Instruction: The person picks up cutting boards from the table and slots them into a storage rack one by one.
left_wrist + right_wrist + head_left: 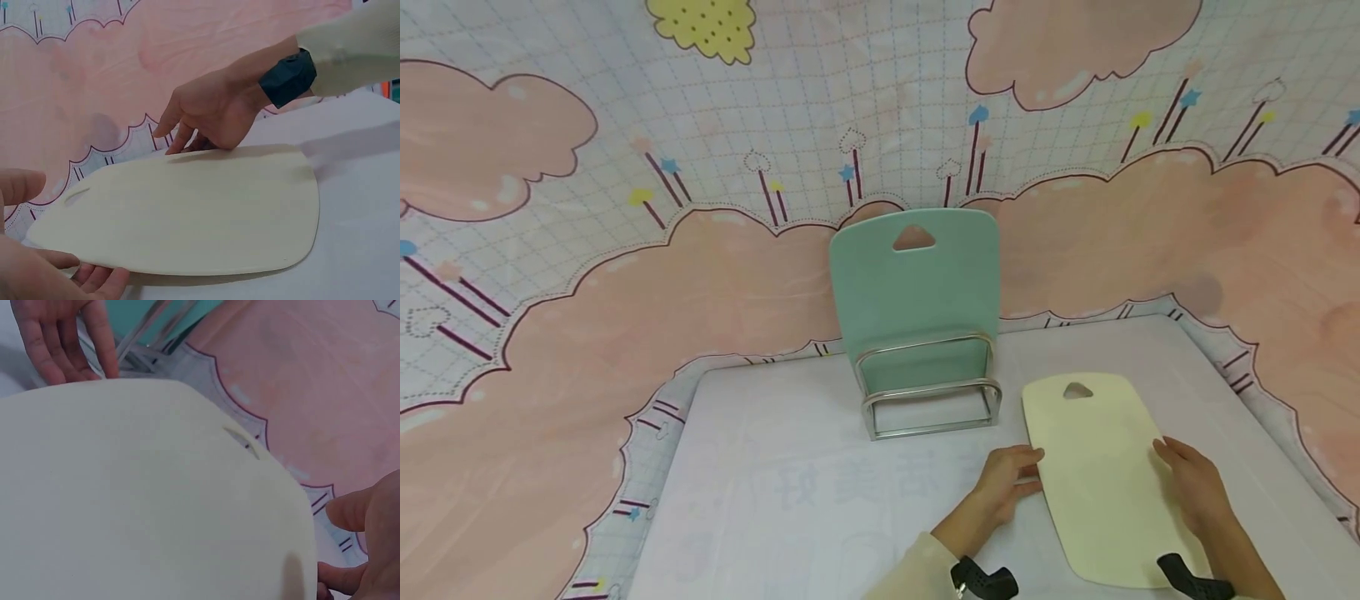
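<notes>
A pale yellow cutting board [1101,483] with a small handle hole lies at the right of the white table. My left hand [1006,483] is at its left edge; in the left wrist view the fingers [112,282] meet the rim from below while the thumb stands apart. On the opposite edge, my right hand [1197,487] touches the rim, its thumb raised off the board in the right wrist view. Behind them, a green cutting board [917,292] stands upright in a metal wire rack [934,389].
The white table [760,475] extends to the left of the rack. A patterned cloth [752,283] with clouds and a grid covers the wall behind and surrounds the table's edges. Dark bands [985,579] circle both wrists.
</notes>
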{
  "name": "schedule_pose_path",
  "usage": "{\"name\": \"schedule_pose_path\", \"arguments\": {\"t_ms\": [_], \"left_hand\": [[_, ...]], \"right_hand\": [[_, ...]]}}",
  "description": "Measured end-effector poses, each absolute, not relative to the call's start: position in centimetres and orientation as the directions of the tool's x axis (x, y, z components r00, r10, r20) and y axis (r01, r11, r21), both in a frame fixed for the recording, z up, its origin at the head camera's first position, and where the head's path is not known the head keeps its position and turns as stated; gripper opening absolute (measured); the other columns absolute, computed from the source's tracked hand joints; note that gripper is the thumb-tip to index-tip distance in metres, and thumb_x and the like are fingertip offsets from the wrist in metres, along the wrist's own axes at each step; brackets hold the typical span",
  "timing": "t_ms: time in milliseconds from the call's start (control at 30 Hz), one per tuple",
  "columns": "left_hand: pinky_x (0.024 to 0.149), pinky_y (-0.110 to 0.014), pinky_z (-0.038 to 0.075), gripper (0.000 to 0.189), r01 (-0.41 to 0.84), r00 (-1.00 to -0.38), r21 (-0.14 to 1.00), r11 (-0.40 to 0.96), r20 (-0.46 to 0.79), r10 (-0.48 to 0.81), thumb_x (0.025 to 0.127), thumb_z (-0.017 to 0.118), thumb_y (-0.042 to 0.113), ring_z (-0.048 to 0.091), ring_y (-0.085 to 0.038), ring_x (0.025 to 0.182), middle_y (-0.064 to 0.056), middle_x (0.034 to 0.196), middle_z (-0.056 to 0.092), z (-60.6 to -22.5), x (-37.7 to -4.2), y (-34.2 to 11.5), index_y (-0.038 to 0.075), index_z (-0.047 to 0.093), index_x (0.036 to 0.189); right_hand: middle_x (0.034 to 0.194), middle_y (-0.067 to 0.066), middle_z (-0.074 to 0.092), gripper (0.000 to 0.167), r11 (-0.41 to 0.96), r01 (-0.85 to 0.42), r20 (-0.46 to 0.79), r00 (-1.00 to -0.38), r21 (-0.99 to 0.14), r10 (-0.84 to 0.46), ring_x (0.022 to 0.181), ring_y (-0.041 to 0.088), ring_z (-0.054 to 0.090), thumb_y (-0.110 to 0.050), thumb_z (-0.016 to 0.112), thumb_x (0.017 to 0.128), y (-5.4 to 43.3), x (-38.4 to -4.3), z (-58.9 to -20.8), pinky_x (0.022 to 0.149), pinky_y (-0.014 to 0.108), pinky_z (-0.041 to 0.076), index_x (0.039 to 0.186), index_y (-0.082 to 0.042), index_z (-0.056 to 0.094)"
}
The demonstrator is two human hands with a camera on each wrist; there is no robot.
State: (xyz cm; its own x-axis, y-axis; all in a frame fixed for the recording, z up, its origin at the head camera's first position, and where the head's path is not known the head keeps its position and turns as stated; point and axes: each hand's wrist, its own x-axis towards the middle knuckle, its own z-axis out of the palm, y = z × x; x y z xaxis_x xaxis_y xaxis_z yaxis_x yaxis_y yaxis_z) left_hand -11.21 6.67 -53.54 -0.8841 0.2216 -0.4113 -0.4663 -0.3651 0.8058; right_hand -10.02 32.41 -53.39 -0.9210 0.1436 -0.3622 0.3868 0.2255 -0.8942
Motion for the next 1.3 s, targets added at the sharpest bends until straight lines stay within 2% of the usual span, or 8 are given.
{"name": "schedule_pose_path", "arguments": {"t_ms": [167,400,633,767,867,1000,1100,1300], "left_hand": [[0.091,-0.046,0.048,0.054,-0.45,-0.888,0.82,-0.354,-0.368,0.274,0.086,0.063,0.009,0.058,-0.029,0.1,-0.017,0.109,0.058,-52.9,-11.2,6.4,-0.021,0.042,0.127],[0.087,-0.043,0.05,0.047,-0.442,-0.886,0.837,-0.323,-0.352,0.301,0.088,0.063,0.014,0.061,-0.024,0.092,-0.017,0.101,0.065,-51.8,-11.3,6.3,-0.013,0.051,0.124],[0.091,-0.047,0.047,0.037,-0.407,-0.878,0.875,-0.261,-0.295,0.377,0.091,0.061,0.017,0.061,-0.025,0.097,-0.014,0.107,0.067,-50.5,-11.2,6.1,-0.005,0.061,0.121],[0.095,-0.052,0.042,0.039,-0.377,-0.884,0.891,-0.253,-0.265,0.385,0.092,0.059,0.016,0.057,-0.025,0.108,-0.012,0.117,0.063,-49.8,-11.1,6.2,-0.003,0.058,0.126],[0.097,-0.056,0.038,0.04,-0.353,-0.894,0.902,-0.249,-0.246,0.375,0.092,0.059,0.015,0.052,-0.023,0.116,-0.011,0.124,0.059,-49.3,-11.1,6.3,0.0,0.056,0.13],[0.099,-0.06,0.034,0.043,-0.33,-0.904,0.911,-0.247,-0.229,0.36,0.092,0.059,0.013,0.052,-0.023,0.115,-0.011,0.12,0.059,-48.8,-11.2,6.3,0.003,0.055,0.133],[0.1,-0.06,0.033,0.042,-0.316,-0.91,0.916,-0.246,-0.22,0.35,0.091,0.06,0.013,0.053,-0.021,0.11,-0.009,0.113,0.059,-48.6,-11.3,6.3,0.004,0.056,0.132],[0.102,-0.053,0.035,0.049,-0.27,-0.923,0.936,-0.227,-0.184,0.338,0.091,0.061,0.015,0.052,-0.018,0.107,-0.006,0.11,0.057,-48.0,-11.5,5.9,0.003,0.05,0.137]], "right_hand": [[0.152,0.033,0.002,0.074,0.211,0.338,-0.306,-0.937,-0.917,0.17,0.138,0.047,0.001,-0.042,0.032,0.103,32.4,-9.8,-53.1,0.111,0.058,0.007,0.147,0.012,0.007],[0.154,0.028,-0.004,0.075,0.146,0.318,-0.294,-0.941,-0.937,0.165,0.141,0.034,-0.003,-0.041,0.035,0.102,32.5,-9.5,-52.6,0.114,0.043,0.002,0.148,0.01,0.003],[0.134,-0.008,0.038,0.054,0.044,0.194,-0.174,-0.945,-0.98,0.275,0.134,0.007,0.022,-0.033,0.05,0.1,32.0,-9.0,-52.6,0.106,0.013,0.015,0.148,-0.015,0.034],[0.148,-0.002,0.028,0.065,0.019,0.196,-0.181,-0.936,-0.981,0.301,0.136,0.006,0.019,-0.033,0.05,0.1,31.6,-9.0,-52.1,0.108,0.015,0.013,0.153,-0.01,0.02],[0.155,0.0,0.021,0.067,-0.009,0.193,-0.186,-0.931,-0.981,0.313,0.133,0.003,0.024,-0.032,0.052,0.099,31.5,-9.1,-51.6,0.101,0.009,0.022,0.152,-0.008,0.02],[0.147,-0.009,0.036,0.065,-0.019,0.15,-0.148,-0.933,-0.989,0.329,0.122,0.003,0.037,-0.03,0.056,0.097,31.3,-9.2,-51.3,0.082,0.006,0.033,0.151,-0.009,0.027],[0.141,-0.008,0.042,0.064,0.025,0.117,-0.103,-0.942,-0.993,0.319,0.119,0.002,0.04,-0.028,0.055,0.098,31.2,-9.2,-51.0,0.081,0.007,0.034,0.151,-0.007,0.026],[0.153,0.013,0.026,0.066,0.382,0.161,-0.062,-0.964,-0.91,0.259,0.124,0.002,0.035,-0.04,0.046,0.1,31.4,-9.0,-50.1,0.075,0.004,0.034,0.154,-0.017,0.016]]}}
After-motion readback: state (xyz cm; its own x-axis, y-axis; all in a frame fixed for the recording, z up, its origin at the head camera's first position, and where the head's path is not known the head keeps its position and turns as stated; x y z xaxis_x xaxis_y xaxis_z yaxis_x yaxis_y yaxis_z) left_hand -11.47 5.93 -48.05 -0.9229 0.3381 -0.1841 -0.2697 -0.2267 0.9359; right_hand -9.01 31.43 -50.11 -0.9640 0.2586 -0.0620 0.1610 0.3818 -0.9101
